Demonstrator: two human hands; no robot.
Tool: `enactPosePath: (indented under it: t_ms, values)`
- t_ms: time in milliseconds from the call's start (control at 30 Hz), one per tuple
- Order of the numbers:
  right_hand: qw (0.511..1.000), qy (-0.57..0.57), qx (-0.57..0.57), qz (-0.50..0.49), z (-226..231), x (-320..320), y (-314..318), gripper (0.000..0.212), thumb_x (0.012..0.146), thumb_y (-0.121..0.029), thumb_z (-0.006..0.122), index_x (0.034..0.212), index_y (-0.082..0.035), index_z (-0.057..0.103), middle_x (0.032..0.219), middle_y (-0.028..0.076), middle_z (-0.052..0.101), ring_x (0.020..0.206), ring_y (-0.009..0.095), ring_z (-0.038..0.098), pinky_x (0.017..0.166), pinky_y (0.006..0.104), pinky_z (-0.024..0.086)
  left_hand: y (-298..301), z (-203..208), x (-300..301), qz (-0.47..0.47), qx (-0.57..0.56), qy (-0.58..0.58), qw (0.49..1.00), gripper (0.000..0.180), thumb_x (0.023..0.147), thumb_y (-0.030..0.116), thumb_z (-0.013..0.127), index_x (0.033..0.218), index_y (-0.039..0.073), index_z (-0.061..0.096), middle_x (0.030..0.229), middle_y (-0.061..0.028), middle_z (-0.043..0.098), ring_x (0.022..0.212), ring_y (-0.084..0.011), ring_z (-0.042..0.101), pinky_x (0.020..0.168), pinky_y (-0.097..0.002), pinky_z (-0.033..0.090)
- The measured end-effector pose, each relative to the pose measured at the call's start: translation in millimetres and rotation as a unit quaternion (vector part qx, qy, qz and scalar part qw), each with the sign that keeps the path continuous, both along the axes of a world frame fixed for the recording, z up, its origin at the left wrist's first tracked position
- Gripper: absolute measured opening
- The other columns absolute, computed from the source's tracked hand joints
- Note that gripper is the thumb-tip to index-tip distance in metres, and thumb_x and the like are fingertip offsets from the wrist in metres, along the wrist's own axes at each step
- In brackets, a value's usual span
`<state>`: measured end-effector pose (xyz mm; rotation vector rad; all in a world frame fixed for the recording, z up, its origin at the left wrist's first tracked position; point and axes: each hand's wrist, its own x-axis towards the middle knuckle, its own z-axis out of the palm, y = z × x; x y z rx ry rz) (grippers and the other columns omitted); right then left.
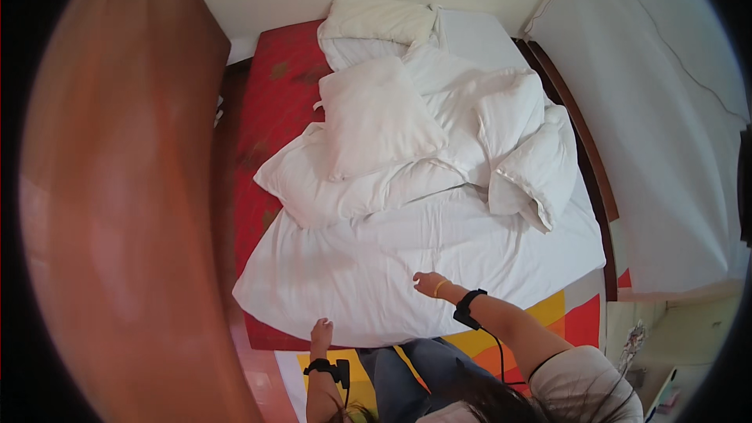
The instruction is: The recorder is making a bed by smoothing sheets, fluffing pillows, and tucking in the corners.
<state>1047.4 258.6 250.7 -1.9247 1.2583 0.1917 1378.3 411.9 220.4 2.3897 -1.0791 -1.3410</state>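
My right hand (pixel 428 284) hovers over or rests on the front part of a white sheet (pixel 345 266); I cannot tell which. Its fingers are loosely bent and slightly apart, with nothing visible in them. At the sheet's near edge is my left hand (pixel 322 334), its fingers drawn together; whether they pinch the cloth does not show. Beyond my hands lies a rumpled white duvet (pixel 450 86). A white pillow (pixel 380 113) rests on its left part, and bulging white folds (pixel 536 172) lie at the right.
The red patterned mattress (pixel 270 110) shows along the left. Another pillow (pixel 376 19) lies by the far wall. An orange-brown curtain (pixel 133 188) hangs at left, a white cloth (pixel 650 125) at right. A colourful mat (pixel 564 313) lies at the bed's near end.
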Motion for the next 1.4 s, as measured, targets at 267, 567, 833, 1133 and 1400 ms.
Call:
enactPosePath:
  t_ms: [267,567,833,1133,1400]
  values:
    - [0.988,0.072,0.077,-0.113,-39.7,12.1,1.3,0.033,0.074,-0.029,0.048,0.099,-0.008,0.048,0.085,0.014,0.058,0.081,0.03,0.054,0.073,0.0362,0.042,-72.8,-33.7,-23.1,-0.093,0.039,0.085,0.991,0.037,0.077,0.027,0.047,0.108,0.006,0.046,0.097,-0.0151,0.055,0.095,-0.0281,0.05,0.083,-0.032,0.038]
    - [0.925,-0.07,-0.112,-0.357,-92.8,77.8,-102.3,0.039,0.073,-0.029,0.055,0.099,-0.002,0.046,0.081,0.012,0.057,0.075,0.023,0.055,0.067,0.0316,0.044,-79.7,-129.7,39.2,-0.08,0.007,0.083,0.993,0.034,0.076,0.024,0.047,0.101,0.001,0.049,0.083,-0.0123,0.059,0.075,-0.0196,0.056,0.07,-0.0286,0.043]
    - [0.726,-0.334,0.081,-0.596,-98.7,124.3,-264.6,0.062,0.069,-0.048,0.056,0.106,0.0,0.042,0.101,0.009,0.048,0.09,0.018,0.047,0.07,0.0321,0.042,-70.9,-147.7,48.8,-0.064,0.073,0.053,0.994,0.032,0.076,0.02,0.047,0.101,0.0,0.049,0.092,-0.0142,0.057,0.084,-0.0216,0.055,0.075,-0.0291,0.042]
    - [0.55,-0.398,0.112,-0.726,-88.8,113.5,-353.1,0.049,0.063,-0.04,0.065,0.092,-0.003,0.051,0.084,0.005,0.052,0.075,0.018,0.051,0.062,0.0338,0.044,-73.7,-150.8,-6.9,0.16,0.097,0.246,0.951,0.036,0.08,0.026,0.046,0.107,0.003,0.044,0.094,-0.0079,0.055,0.085,-0.0172,0.054,0.074,-0.0299,0.041]
    - [0.593,-0.574,0.147,-0.545,14.4,95.3,-246.8,0.029,0.068,-0.017,0.057,0.094,-0.008,0.049,0.087,0.004,0.053,0.08,0.014,0.052,0.063,0.0269,0.042,-186.8,-48.3,-23.7,0.277,-0.074,0.46,0.84,0.066,0.077,0.055,0.037,0.122,0.007,0.027,0.118,-0.0113,0.039,0.111,-0.0207,0.035,0.091,-0.037,0.027]
